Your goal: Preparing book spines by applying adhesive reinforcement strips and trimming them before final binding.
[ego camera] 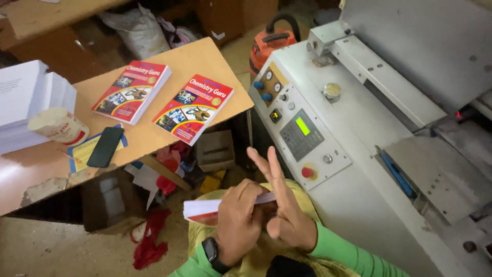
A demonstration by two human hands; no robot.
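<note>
Left hand (238, 220): gripping a thin book (212, 209) by its spine edge
Right hand (284, 205): fingers spread wide, palm against the book's pages
Far left: two red books (132, 91) on wooden table (205, 56)

Soft even daylight, slight blur, faint shadows.

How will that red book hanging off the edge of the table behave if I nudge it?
The red book looks like a thin glossy paperback, so it would probably slide easily on the wooden table. One corner already overhangs the edge, so a push outward might tip it off. It likely bends rather than staying stiff.
</note>
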